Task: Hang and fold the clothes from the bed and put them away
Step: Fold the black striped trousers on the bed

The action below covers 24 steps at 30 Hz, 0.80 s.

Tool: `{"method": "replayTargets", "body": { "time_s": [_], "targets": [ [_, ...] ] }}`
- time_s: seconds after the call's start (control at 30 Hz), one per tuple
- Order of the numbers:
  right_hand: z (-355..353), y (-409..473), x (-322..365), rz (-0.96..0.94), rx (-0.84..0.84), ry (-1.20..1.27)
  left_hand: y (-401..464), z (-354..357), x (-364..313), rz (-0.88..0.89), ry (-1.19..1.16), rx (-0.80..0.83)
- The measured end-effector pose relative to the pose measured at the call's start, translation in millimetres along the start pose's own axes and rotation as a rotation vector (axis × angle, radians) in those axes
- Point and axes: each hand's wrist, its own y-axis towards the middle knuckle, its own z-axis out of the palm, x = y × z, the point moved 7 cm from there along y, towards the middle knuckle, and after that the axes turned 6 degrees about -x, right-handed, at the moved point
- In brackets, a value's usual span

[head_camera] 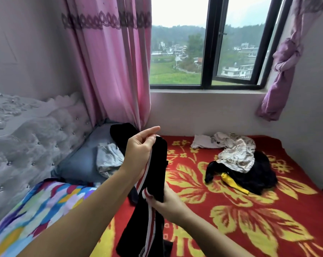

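Observation:
I hold a black garment with red and white side stripes (156, 175) up over the bed. My left hand (138, 149) pinches its top edge, index finger sticking out. My right hand (168, 204) grips it lower down, and the rest hangs toward the bottom of the view. On the red and yellow flowered blanket (249, 210) lies a pile: a cream patterned garment (236, 154), a black garment (255, 175) and a yellow item (233, 184). A white cloth (203, 142) lies near the wall. A grey garment (109, 158) and a black one (121, 134) rest on the grey pillow (79, 164).
A tufted grey headboard (27, 138) stands at the left. A multicoloured quilt (36, 206) lies at the lower left. Pink curtain (108, 62) hangs by the window (207, 43); a knotted purple curtain (285, 67) hangs at the right.

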Motion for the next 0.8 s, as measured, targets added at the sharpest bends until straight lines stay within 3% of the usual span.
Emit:
{"method": "replayTargets", "body": {
  "time_s": [0.07, 0.13, 0.27, 0.3, 0.37, 0.43, 0.47, 0.53, 0.67, 0.8],
  "targets": [
    [-14.3, 5.4, 1.9, 0.004, -0.210, 0.067, 3.8, -3.0, -2.4, 0.011, 0.023, -0.033],
    [-32.9, 8.0, 5.8, 0.007, -0.295, 0.093, 10.3, -9.8, -8.7, 0.068, 0.100, -0.051],
    [-65.9, 15.6, 14.8, -0.004, -0.254, 0.286, 8.6, -25.7, -36.3, 0.504, 0.834, -0.171],
    [-73.4, 17.2, 19.2, -0.011, -0.238, 0.348, 1.6, -19.9, -38.1, 0.619, 0.939, -0.112],
    [-85.9, 20.4, 33.3, -0.035, -0.193, 0.414, -16.1, 6.9, -23.0, 0.718, 1.010, 0.271],
    [-92.2, 20.2, 49.7, -0.054, -0.113, 0.365, -34.6, 31.2, 5.9, 0.577, 1.099, 0.654],
    [-93.7, 19.0, 55.3, -0.058, -0.065, 0.307, -36.4, 36.3, 17.5, 0.503, 1.130, 0.728],
    [-97.9, 14.9, 61.0, -0.051, 0.010, 0.184, -28.6, 39.9, 19.9, 0.421, 1.068, 0.700],
    [-101.6, 2.9, 50.5, 0.002, 0.118, -0.024, -23.1, 44.1, -1.7, 0.457, 0.812, 0.595],
    [-112.5, -1.3, 42.8, -0.057, 0.033, 0.019, -24.6, 53.6, -16.8, 0.500, 0.698, 0.539]
  ]
}}
